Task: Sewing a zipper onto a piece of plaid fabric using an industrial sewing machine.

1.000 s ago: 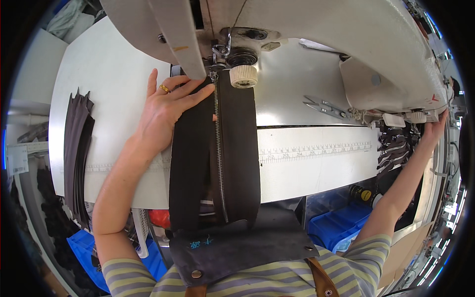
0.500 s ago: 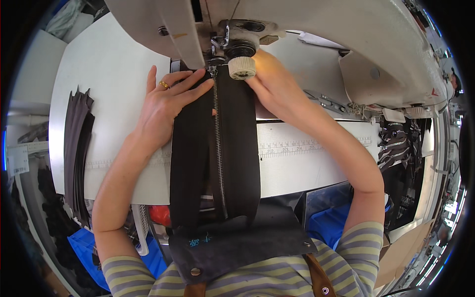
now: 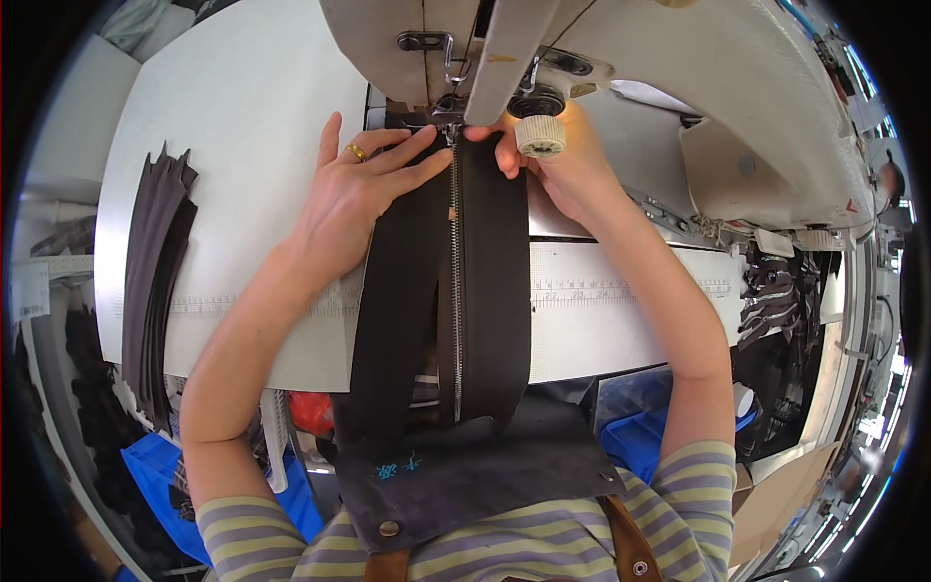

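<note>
A black fabric piece with a metal zipper down its middle runs from the sewing machine's presser foot toward my lap. My left hand, with a gold ring, lies open on the fabric left of the zipper, fingertips touching its edge close to the presser foot. My right hand is at the right of the foot, partly hidden behind the machine's pale ridged knob. One of its fingers reaches toward the foot, another bends over the fabric; I see nothing held between them.
The sewing machine's head arches over the work. Dark fabric strips lie stacked on the white table at left. More dark pieces hang at the right end. Blue bins stand below. My dark apron meets the fabric.
The fabric, machine and my left hand appear shifted right in the view. My right hand's fingers now show from behind the knob, beside the presser foot.
</note>
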### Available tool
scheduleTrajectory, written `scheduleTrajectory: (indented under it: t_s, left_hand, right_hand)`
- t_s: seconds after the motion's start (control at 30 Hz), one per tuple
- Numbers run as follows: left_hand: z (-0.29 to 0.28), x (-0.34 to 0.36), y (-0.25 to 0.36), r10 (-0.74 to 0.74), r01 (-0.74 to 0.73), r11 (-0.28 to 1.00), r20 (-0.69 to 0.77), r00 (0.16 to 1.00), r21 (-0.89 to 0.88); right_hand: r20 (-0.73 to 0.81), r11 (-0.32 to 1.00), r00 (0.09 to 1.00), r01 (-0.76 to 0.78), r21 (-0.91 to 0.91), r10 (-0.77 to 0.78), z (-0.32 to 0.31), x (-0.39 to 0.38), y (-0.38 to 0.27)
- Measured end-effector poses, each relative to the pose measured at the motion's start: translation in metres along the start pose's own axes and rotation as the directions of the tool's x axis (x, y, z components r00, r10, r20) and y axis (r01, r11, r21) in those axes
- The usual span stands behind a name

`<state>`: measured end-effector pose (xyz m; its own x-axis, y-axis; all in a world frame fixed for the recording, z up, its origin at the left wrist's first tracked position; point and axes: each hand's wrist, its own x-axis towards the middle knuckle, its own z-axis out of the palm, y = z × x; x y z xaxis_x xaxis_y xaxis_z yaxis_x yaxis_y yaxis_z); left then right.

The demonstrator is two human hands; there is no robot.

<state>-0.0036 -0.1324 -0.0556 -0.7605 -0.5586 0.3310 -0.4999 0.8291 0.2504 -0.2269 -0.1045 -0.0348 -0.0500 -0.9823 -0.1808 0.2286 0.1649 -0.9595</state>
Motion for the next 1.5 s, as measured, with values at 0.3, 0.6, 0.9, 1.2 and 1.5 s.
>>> scheduleTrajectory:
  t_s: [0.3, 0.6, 0.9, 1.2, 1.5]
  left_hand:
    - [0.002, 0.000, 0.002, 0.017, -0.014, 0.997, -0.037, 0.999, 0.071]
    - [0.000, -0.011, 0.003, 0.134, -0.125, 0.986, -0.076, 0.988, 0.112]
    - [-0.009, -0.014, 0.016, -0.020, 0.015, 0.999, 0.091, 0.996, 0.051]
    - [-0.008, -0.018, 0.023, -0.051, 0.047, 0.998, 0.094, 0.994, 0.044]
    - [-0.008, -0.013, 0.019, -0.055, 0.053, 0.998, 0.085, 0.995, 0.026]
  right_hand:
    - [0.282, 0.346, 0.851, 0.453, -0.822, -0.444, -0.012, 0.008, 0.032]
    - [0.267, 0.329, 0.885, 0.400, -0.855, -0.381, -0.009, 0.006, 0.023]
    - [0.333, 0.280, 0.778, 0.533, -0.799, -0.532, -0.013, 0.011, 0.034]
    - [0.365, 0.190, 0.722, 0.562, -0.805, -0.587, -0.011, 0.014, 0.035]
    - [0.300, 0.332, 0.862, 0.447, -0.831, -0.409, -0.012, 0.009, 0.027]
